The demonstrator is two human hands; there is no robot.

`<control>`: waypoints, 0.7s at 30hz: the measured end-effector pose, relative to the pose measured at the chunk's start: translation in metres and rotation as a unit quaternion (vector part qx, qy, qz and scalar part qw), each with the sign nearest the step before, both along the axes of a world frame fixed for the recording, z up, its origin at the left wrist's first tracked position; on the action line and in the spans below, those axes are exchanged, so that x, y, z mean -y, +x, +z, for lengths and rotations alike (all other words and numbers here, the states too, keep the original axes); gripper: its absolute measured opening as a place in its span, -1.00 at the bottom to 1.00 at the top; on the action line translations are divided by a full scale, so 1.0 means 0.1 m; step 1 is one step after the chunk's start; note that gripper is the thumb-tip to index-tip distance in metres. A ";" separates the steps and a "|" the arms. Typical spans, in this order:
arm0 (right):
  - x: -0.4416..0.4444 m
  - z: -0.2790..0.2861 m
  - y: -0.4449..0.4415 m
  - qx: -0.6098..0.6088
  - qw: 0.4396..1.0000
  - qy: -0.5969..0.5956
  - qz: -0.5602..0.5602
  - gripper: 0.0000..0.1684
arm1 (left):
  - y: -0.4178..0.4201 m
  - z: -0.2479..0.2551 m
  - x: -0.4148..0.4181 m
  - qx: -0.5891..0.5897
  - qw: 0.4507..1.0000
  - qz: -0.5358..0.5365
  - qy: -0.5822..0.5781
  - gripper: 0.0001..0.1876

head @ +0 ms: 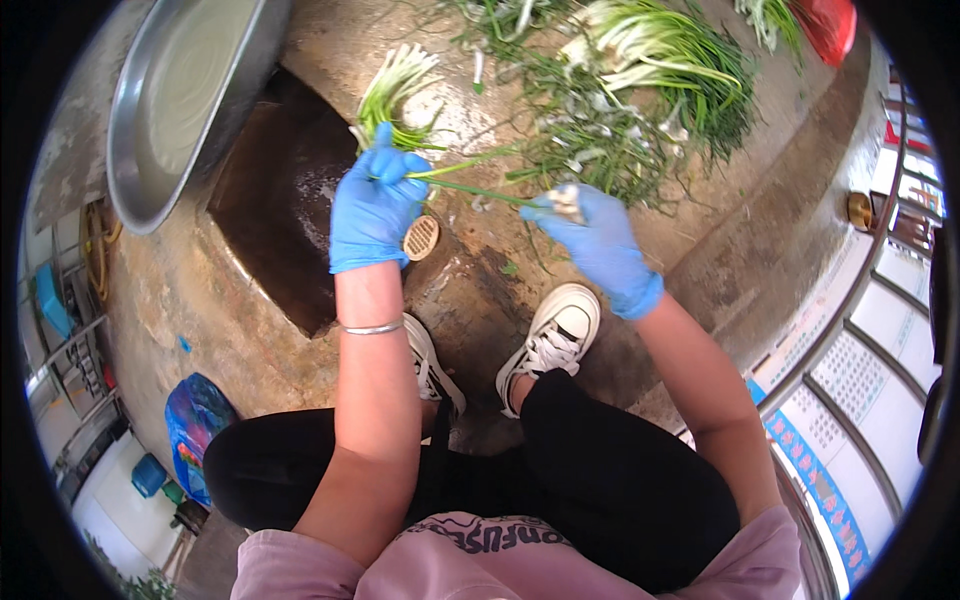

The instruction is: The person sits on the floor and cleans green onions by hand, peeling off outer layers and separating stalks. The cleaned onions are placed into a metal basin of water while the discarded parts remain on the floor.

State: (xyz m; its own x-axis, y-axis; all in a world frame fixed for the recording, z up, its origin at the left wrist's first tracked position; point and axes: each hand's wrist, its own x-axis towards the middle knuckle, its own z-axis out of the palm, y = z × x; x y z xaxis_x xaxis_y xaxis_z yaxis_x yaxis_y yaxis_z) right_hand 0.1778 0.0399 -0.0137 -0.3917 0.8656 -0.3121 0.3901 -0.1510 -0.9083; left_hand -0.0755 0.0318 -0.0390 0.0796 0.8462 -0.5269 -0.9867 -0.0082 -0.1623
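Observation:
My left hand (pixel 381 196), in a blue glove, is closed on thin green stalks of a spring onion (pixel 472 187). The stalks run across to my right hand (pixel 592 232), also gloved, whose fingers pinch them near a whitish, blurred piece. Just beyond my left hand lies a small bunch of spring onions (pixel 394 90) with pale stems. Loose trimmings (pixel 607 146) of green leaves and white bits spread beyond my right hand. A larger heap of spring onions (pixel 667 64) rests behind them at the top right.
A metal basin (pixel 126 135) of cloudy liquid stands at the upper left, beside a dark sunken opening (pixel 277 195) in the concrete. A round grate (pixel 421 238) is near my left wrist. A blue plastic bag (pixel 196 431) sits at the lower left, a red bag (pixel 829 30) at the upper right.

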 end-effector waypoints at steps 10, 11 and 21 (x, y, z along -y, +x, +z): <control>-0.13 0.13 0.08 -0.159 0.954 -0.172 -0.188 -0.85 | 0.24 0.10 -0.11 -0.085 0.995 -0.023 -0.044 -0.78; -0.14 0.13 0.10 -0.143 0.949 -0.212 -0.185 -0.83 | 0.24 0.08 -0.10 -0.085 0.995 -0.025 -0.035 -0.78; -0.13 -0.12 0.19 -0.082 0.978 -0.098 -0.166 -0.83 | 0.18 0.03 -0.07 -0.183 0.981 -0.030 -0.056 -0.77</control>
